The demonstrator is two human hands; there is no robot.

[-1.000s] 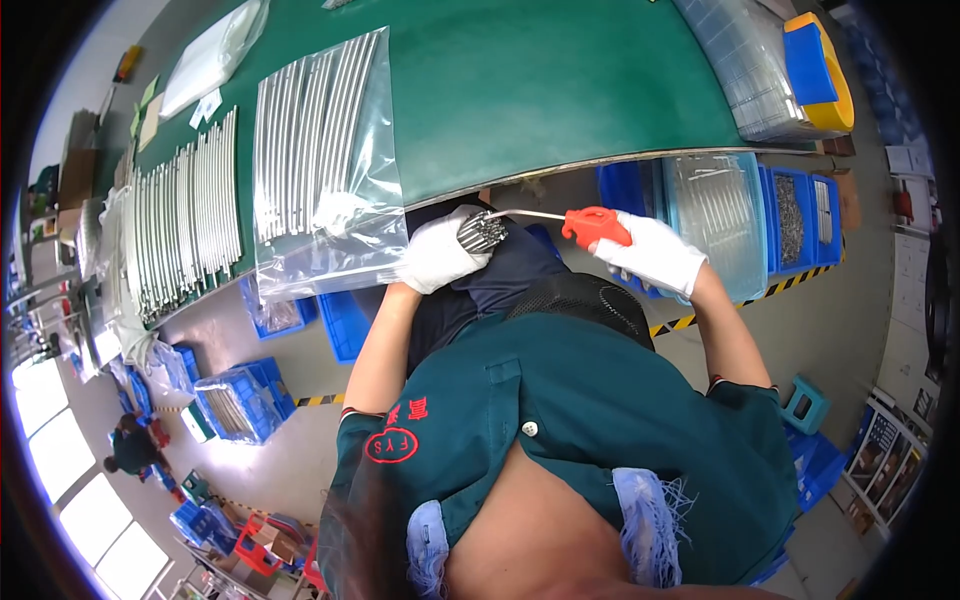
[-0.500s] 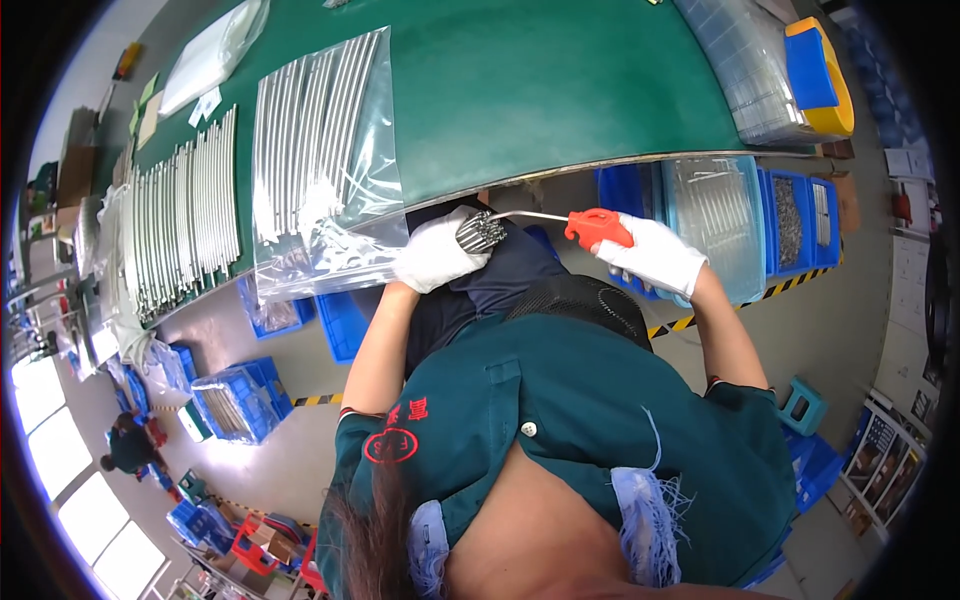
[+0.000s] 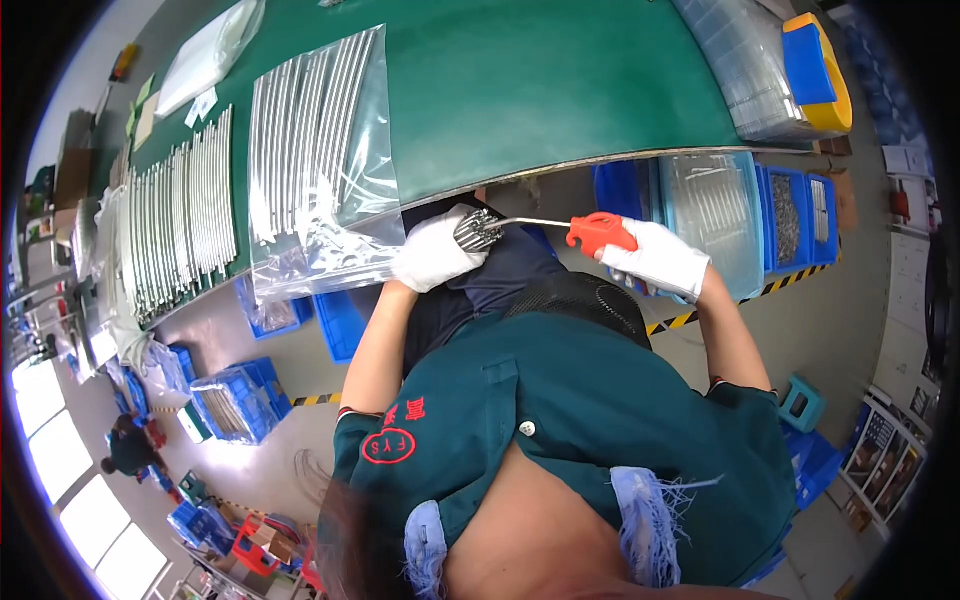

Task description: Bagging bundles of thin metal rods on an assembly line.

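Note:
My left hand (image 3: 438, 252), in a white glove, is closed round a bundle of thin metal rods (image 3: 478, 231), whose ends face right. My right hand (image 3: 660, 262), also gloved, grips a red air blow gun (image 3: 600, 235). The gun's thin bent metal nozzle points left, its tip at the rod ends; whether it touches them I cannot tell. Both hands are over my lap, just in front of the table edge. On the green table (image 3: 540, 90) a clear plastic bag (image 3: 320, 170) of metal rods overhangs the edge, and a row of loose rods (image 3: 180, 215) lies left of it.
Blue bins (image 3: 790, 215) with small parts and rods stand at the right below the table, beside a lidded clear box (image 3: 712, 220). A clear container with a yellow and blue end (image 3: 818, 75) sits on the table's right. Blue crates (image 3: 238, 400) stand on the floor at left.
The blow gun has turned slightly and shifted a little right with my right hand, its nozzle now lower at the rod ends. My left hand keeps its hold on the bundle.

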